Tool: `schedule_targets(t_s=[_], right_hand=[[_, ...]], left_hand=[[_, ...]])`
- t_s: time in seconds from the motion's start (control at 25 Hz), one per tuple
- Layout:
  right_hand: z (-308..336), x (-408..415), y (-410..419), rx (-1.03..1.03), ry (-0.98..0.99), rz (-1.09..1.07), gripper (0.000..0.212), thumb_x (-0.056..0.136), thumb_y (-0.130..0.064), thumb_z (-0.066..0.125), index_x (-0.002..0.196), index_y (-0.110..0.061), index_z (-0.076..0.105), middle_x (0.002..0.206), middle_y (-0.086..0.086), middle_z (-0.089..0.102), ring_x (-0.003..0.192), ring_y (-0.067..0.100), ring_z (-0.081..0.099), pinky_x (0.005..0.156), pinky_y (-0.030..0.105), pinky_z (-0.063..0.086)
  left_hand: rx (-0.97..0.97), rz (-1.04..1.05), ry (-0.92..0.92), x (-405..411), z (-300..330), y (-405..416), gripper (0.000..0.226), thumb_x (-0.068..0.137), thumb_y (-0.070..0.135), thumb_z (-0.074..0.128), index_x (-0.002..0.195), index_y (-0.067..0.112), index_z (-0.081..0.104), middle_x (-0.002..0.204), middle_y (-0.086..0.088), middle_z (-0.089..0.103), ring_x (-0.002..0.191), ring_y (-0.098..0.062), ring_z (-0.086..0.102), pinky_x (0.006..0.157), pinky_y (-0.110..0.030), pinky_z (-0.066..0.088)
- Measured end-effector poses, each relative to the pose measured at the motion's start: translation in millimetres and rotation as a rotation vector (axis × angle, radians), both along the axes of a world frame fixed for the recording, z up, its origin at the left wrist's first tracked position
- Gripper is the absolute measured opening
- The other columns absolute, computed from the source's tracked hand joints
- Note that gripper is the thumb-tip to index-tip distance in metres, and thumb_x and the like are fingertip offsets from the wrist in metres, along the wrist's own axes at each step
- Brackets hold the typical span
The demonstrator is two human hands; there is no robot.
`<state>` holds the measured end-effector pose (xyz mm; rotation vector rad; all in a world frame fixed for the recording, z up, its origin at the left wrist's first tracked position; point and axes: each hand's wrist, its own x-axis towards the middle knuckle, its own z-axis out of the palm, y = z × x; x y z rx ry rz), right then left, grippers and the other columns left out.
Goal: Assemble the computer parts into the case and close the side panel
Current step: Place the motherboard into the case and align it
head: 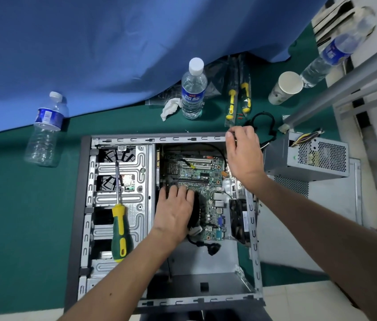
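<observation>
Two hands work in the open case (85, 205) mid-bench: left hand (174, 212) spread flat on the circuit board (196, 172), right hand (244, 149) gripping the far-right rim, so hard pressing could flex the board.

- Left hand (175, 210): bare, no glove, ring or watch showing; short trimmed nails.
- Left forearm (113, 281): bare all the way to the bottom edge of the view, no sleeve in sight; one small dark mole on the forearm.
- Right hand (244, 154): bare, nothing worn on fingers or wrist.
- Right forearm (326, 228): bare to the lower right corner, no sleeve or band visible.
</observation>
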<state>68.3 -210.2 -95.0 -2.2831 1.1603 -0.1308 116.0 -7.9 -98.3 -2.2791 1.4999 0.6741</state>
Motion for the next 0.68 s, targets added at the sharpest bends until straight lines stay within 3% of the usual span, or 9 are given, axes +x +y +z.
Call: schedule_targets(t_s=[0.08, 0.2, 0.28, 0.4, 0.52, 0.68], right_hand=[[0, 0, 0, 0.001, 0.001, -0.001, 0.035, 0.105, -0.033, 0.034, 0.120, -0.011, 0.056, 0.119, 0.008, 0.048, 0.113, 0.025, 0.044, 0.091, 0.043, 0.043], [-1, -1, -1, 0.007, -0.003, 0.001, 0.035, 0.105, -0.033, 0.035, 0.120, -0.011, 0.057, 0.119, 0.008, 0.049, 0.113, 0.025, 0.044, 0.093, 0.044, 0.043], [-2, -2, -1, 0.013, -0.007, 0.000, 0.035, 0.105, -0.033, 0.035, 0.120, -0.011, 0.057, 0.119, 0.008, 0.049, 0.114, 0.025, 0.044, 0.093, 0.043, 0.043], [-2, -1, -1, 0.013, -0.009, 0.000, 0.035, 0.105, -0.034, 0.035, 0.119, -0.011, 0.057, 0.119, 0.008, 0.049, 0.114, 0.025, 0.044, 0.092, 0.041, 0.042], [-3, -2, -1, 0.016, -0.020, -0.002, 0.034, 0.105, -0.034, 0.036, 0.119, -0.011, 0.057, 0.119, 0.007, 0.049, 0.114, 0.025, 0.044, 0.091, 0.040, 0.042], [-5, -2, -3, 0.018, -0.041, 0.000, 0.033, 0.106, -0.031, 0.034, 0.118, -0.011, 0.058, 0.118, 0.008, 0.050, 0.112, 0.025, 0.044, 0.092, 0.039, 0.041]], left_hand=[[0.100, -0.051, -0.099, -6, 5, -1, 0.084, 0.081, 0.045, 0.070, 0.141, 0.009, 0.024, 0.135, -0.015, 0.033, 0.122, -0.031, 0.039, 0.111, -0.050, 0.029], [0.395, -0.209, -0.218, -14, 12, -4, 0.109, 0.088, 0.059, 0.056, 0.150, -0.007, -0.004, 0.150, -0.029, 0.015, 0.131, -0.038, 0.034, 0.105, -0.050, 0.029], [0.459, -0.254, -0.246, -15, 13, -5, 0.109, 0.089, 0.063, 0.052, 0.151, -0.007, -0.003, 0.151, -0.031, 0.011, 0.131, -0.039, 0.032, 0.102, -0.049, 0.030], [0.257, -0.305, -0.226, -16, 8, -10, 0.095, 0.090, 0.058, 0.054, 0.150, -0.003, 0.012, 0.146, -0.026, 0.018, 0.127, -0.039, 0.032, 0.106, -0.051, 0.030], [0.124, -0.205, -0.062, -12, 0, -15, 0.083, 0.086, 0.044, 0.067, 0.142, 0.002, 0.023, 0.132, -0.017, 0.036, 0.122, -0.033, 0.039, 0.112, -0.051, 0.031], [0.048, -0.082, 0.066, -5, -2, -14, 0.079, 0.077, 0.029, 0.078, 0.136, 0.007, 0.030, 0.132, -0.012, 0.039, 0.123, -0.030, 0.039, 0.108, -0.048, 0.038]])
